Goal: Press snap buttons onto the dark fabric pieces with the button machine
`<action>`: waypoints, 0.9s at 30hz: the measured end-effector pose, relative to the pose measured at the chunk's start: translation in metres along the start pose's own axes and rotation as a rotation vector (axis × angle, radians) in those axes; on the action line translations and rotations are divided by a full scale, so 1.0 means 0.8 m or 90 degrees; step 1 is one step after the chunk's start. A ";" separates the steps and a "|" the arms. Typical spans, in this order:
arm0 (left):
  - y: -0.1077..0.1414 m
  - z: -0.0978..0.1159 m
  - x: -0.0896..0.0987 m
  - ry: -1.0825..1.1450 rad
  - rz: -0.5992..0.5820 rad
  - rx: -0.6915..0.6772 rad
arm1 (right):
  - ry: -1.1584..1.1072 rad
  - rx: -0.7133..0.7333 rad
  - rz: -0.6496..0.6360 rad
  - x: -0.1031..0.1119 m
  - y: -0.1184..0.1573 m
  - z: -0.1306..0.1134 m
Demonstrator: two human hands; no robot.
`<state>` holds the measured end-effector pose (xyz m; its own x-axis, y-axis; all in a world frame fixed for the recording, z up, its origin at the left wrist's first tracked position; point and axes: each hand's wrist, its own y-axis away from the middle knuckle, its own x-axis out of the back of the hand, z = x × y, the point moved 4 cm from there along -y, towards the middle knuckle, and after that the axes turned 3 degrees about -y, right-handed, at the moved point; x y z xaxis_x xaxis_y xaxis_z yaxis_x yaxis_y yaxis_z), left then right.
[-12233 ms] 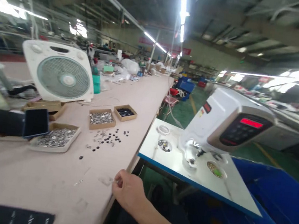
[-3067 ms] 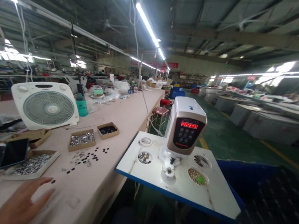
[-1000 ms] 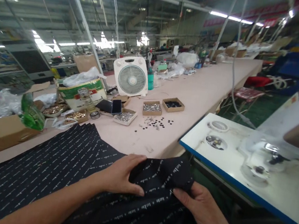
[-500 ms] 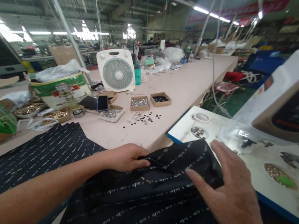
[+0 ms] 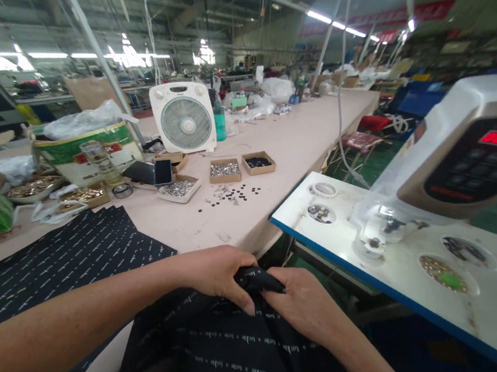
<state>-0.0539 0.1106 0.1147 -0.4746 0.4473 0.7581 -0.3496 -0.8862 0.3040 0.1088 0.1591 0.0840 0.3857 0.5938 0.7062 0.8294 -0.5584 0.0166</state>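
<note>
A dark fabric piece [image 5: 227, 348] with rows of small white lettering hangs in front of me. My left hand [image 5: 223, 273] grips its bunched upper edge, thumb on the near side. Close beside it, my right hand [image 5: 300, 296] pinches the same edge; its fingertips are partly hidden by the folds. To the left, a stack of matching dark fabric [image 5: 60, 259] lies on the table. At the right stands a snap-fastening machine [image 5: 468, 148] with a red lit display, its white worktop [image 5: 399, 291] holding round wells of small parts.
On the pinkish table [image 5: 300, 144] stand a box fan [image 5: 187, 118], small cardboard trays of metal parts [image 5: 225, 171] and a tray of black parts [image 5: 258, 163]. Loose black pieces [image 5: 238, 194] lie scattered nearby. A phone [image 5: 163, 172] leans by the trays. A cable [image 5: 340, 113] hangs near the machine.
My right hand has moved left from the machine's worktop edge and closed on the fabric beside my left hand. The fabric has come off the worktop, its edge now bunched. The view has turned slightly right.
</note>
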 end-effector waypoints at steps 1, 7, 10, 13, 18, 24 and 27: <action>-0.001 -0.001 -0.002 -0.012 -0.013 0.002 | -0.007 0.013 0.012 0.001 0.001 -0.001; -0.007 -0.003 -0.006 -0.086 -0.004 -0.027 | -0.082 0.039 -0.009 -0.001 -0.001 0.003; -0.008 -0.007 -0.011 -0.032 0.009 -0.025 | -0.103 0.023 -0.004 0.000 -0.002 0.004; -0.009 -0.010 -0.017 0.001 0.042 -0.031 | -0.087 -0.006 -0.009 0.001 -0.001 0.006; -0.010 -0.009 -0.025 0.014 0.060 -0.003 | 0.008 -0.025 -0.034 0.001 0.002 0.012; -0.016 -0.015 -0.033 0.095 0.017 0.028 | 0.020 -0.041 -0.028 0.009 0.002 0.010; -0.019 -0.023 -0.036 0.161 -0.014 0.038 | -0.047 -0.059 -0.055 0.012 0.000 0.008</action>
<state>-0.0499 0.1134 0.0776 -0.6572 0.4756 0.5848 -0.3176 -0.8783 0.3574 0.1153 0.1681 0.0863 0.3460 0.6807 0.6457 0.8212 -0.5526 0.1426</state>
